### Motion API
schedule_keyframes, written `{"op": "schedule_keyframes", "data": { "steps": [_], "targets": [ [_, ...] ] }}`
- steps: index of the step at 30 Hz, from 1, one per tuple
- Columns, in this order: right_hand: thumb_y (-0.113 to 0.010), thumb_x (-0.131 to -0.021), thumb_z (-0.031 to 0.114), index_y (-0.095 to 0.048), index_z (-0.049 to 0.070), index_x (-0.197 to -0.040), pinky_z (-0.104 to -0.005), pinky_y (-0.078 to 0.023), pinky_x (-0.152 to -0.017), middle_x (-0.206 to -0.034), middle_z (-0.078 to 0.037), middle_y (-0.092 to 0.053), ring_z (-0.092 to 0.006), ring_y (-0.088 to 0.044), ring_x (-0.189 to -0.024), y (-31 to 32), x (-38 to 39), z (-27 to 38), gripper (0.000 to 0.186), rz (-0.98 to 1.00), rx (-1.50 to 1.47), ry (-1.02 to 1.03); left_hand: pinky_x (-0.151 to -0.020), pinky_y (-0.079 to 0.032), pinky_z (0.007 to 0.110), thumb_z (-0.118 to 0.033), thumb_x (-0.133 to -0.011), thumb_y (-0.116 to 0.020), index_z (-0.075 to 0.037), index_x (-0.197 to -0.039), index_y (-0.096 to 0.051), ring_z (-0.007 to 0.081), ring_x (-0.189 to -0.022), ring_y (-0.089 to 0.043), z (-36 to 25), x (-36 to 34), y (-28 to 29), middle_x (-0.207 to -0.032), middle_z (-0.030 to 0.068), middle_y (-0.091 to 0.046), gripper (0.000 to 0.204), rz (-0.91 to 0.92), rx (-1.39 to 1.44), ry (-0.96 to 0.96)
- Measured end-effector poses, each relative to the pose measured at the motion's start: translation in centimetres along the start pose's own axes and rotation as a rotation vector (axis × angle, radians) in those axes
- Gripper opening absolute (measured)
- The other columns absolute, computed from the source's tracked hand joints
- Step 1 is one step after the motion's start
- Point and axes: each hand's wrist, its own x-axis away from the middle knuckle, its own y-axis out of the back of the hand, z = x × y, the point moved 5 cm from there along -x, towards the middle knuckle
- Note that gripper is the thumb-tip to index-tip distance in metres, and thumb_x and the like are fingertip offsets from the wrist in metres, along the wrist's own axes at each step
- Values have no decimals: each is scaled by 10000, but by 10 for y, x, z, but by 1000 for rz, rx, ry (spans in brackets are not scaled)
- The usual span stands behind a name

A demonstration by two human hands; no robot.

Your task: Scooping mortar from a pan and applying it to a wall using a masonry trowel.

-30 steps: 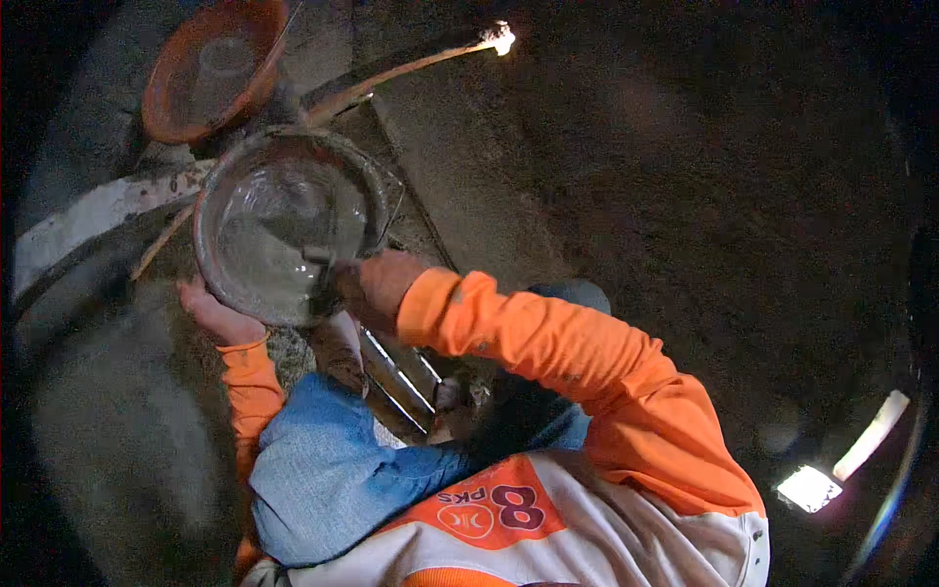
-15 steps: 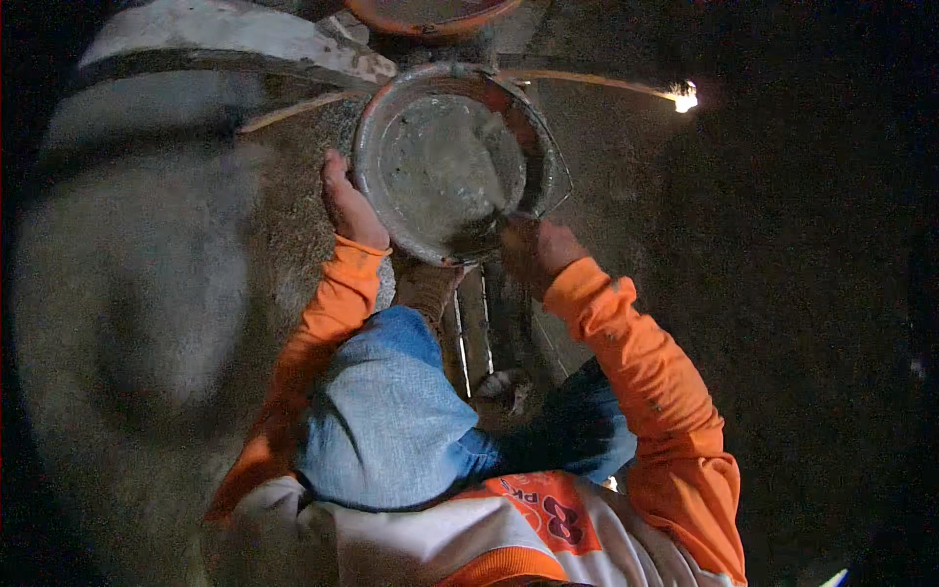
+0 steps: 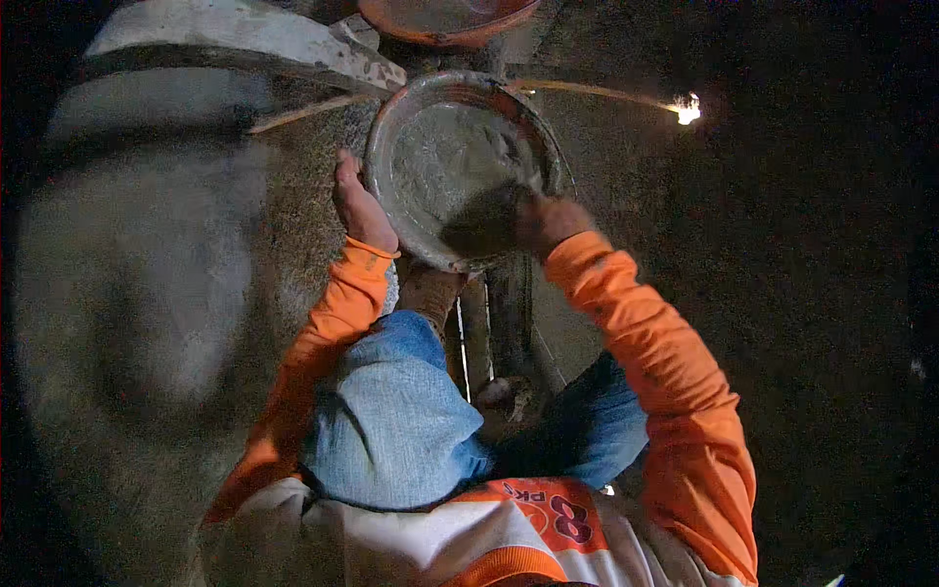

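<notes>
A round bucket (image 3: 416, 245) with a smeared rim sits in front of me, holding a wet grey mix (image 3: 440, 157) like mortar or cement. My left hand (image 3: 364, 207) is pressed against the bucket's left side, gripping it with the fingers along the outer wall. Over the lower right part of the rim is my right hand (image 3: 556, 220), closed and smeared by motion. Whatever it holds is hidden by the hand and a dark shadow on the mix.
Beyond the bucket stands an orange-brown basin (image 3: 450, 37). A pale curved beam (image 3: 235, 34) reaches in from the upper left. Thin wooden strips (image 3: 597, 90) extend to either side, with a bright light at the right one's end. My bent knees (image 3: 391, 411) are below the bucket.
My right hand has moved slightly up and right, farther over the bucket's rim. The mix's surface looks different, with a larger dark shadow. The whole view has shifted a little; my left hand stays on the bucket.
</notes>
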Motion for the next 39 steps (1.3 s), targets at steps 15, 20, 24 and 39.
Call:
{"op": "schedule_keyframes", "data": {
  "steps": [15,20,24,39],
  "targets": [
    [-524,-829,318,-556,72,-1055,-430,-486,-696,-946,-191,-594,-375,-584,-811,83,56,-3,335,-350,-12,-48,-993,-272,325,-422,-871,-422,65,-1238,-400,245,-1162,-396,-35,35,-22,-1260,158,-430,610,-34,-29,-102],
    [-531,-817,304,-570,88,-1054,-417,-487,-736,-1042,-182,-577,-365,-574,-898,-5,9,8,323,171,-206,-170,-873,-383,345,-426,-898,-387,-19,-1029,-530,207,-920,-513,-19,20,-10,-1022,66,-556,450,-35,31,-67],
    [-543,-799,283,-572,105,-1067,-400,-487,-764,-1115,-178,-549,-356,-574,-912,28,55,33,323,2,-314,302,-850,-391,321,-426,-898,-374,-42,-896,-551,194,-875,-514,-20,13,1,-942,64,-565,423,-52,-55,-120],
    [-532,-776,359,-523,105,-1081,-455,-483,-673,-831,-195,-620,-392,-598,-765,15,46,2,398,96,-359,-193,-945,-335,338,-426,-878,-359,12,-1141,-463,220,-1048,-456,-36,25,-9,-1139,113,-480,522,-1,19,-67]
  ]
}}
